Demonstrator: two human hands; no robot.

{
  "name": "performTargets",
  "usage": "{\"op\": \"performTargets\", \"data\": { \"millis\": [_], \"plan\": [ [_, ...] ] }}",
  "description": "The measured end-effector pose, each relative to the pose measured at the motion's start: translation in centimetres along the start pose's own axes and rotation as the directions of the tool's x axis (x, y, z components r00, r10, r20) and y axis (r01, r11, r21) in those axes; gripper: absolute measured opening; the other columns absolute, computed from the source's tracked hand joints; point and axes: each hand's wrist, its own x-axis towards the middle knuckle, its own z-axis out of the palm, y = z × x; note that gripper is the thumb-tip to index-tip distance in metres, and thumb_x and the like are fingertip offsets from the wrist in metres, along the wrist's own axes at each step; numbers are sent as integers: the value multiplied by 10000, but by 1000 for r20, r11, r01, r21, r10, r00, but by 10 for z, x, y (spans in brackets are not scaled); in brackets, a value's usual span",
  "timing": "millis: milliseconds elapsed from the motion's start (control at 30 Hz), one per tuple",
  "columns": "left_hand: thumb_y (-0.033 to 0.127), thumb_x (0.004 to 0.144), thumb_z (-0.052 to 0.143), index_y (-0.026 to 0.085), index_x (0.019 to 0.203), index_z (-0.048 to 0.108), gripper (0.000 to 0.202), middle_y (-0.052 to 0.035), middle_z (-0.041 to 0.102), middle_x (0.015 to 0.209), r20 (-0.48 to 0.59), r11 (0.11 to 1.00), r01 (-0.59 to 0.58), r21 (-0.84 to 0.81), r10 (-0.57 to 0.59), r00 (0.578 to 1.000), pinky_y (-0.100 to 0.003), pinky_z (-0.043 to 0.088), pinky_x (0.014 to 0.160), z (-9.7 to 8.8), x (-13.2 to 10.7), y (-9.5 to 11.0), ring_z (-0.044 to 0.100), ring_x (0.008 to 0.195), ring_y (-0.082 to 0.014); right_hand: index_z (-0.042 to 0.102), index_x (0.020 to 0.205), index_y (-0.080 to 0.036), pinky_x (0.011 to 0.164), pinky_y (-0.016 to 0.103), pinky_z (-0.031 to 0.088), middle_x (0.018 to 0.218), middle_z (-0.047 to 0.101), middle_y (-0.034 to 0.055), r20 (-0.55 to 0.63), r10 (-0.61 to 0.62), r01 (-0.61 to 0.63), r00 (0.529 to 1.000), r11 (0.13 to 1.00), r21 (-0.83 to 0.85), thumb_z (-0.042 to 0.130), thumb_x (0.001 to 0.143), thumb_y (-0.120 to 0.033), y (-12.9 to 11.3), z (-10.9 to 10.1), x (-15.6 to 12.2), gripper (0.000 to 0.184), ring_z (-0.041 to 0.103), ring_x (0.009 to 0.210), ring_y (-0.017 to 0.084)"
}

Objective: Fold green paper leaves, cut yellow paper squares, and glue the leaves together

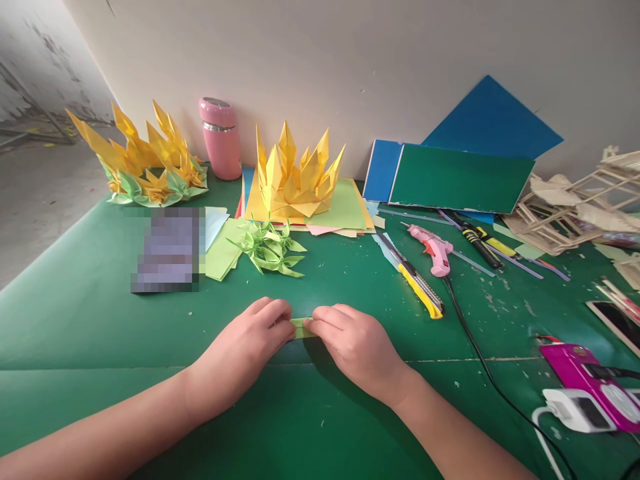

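A small strip of folded light-green paper (303, 328) lies on the green table, between my two hands. My left hand (255, 337) pinches its left end, fingers closed and pressed down. From the other side, my right hand (353, 343) has its fingertips closed on the right end. Both hands cover most of the paper, so only its middle shows. Behind them sits a cluster of green folded paper leaves (270, 247). A yellow folded paper crown (300, 177) stands farther back on a stack of coloured paper (353, 203).
At the left are another yellow paper piece (150, 163), a pink flask (221, 143) and green paper sheets (220, 253). On the right lie a yellow utility knife (420, 290), a pink glue gun (433, 248) with its cord, a magenta power strip (587, 380) and a wooden stick frame (565, 207).
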Motion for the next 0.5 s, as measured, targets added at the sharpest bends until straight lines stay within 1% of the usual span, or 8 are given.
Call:
{"op": "performTargets", "data": {
  "millis": [100, 300, 500],
  "plan": [
    [137, 956, 366, 160, 817, 628, 297, -47, 616, 893, 22, 999, -38, 18, 38, 999, -288, 509, 729, 1, 1, 1, 553, 795, -165, 673, 882, -167, 568, 263, 409, 810, 672, 31, 2, -1, 1, 1000, 1000, 6, 399, 950, -106, 1, 0, 0, 288, 512, 657, 152],
    [114, 945, 367, 168, 841, 626, 283, -51, 645, 880, 27, 996, -61, 67, 60, 998, -296, 523, 741, -1, 1, 1, 585, 788, -169, 667, 864, -167, 556, 269, 406, 802, 665, 27, -1, -18, 18, 1000, 1000, 6, 419, 942, -100, 1, 1, 0, 268, 514, 662, 152],
    [70, 908, 391, 190, 884, 619, 259, -49, 647, 876, -7, 999, -35, 10, 35, 999, -285, 523, 707, -3, 0, 2, 601, 771, -169, 666, 846, -181, 542, 269, 394, 794, 656, 28, 39, -4, 4, 999, 1000, 17, 403, 949, -104, 1, 0, 1, 292, 512, 661, 148]
  ]
}}
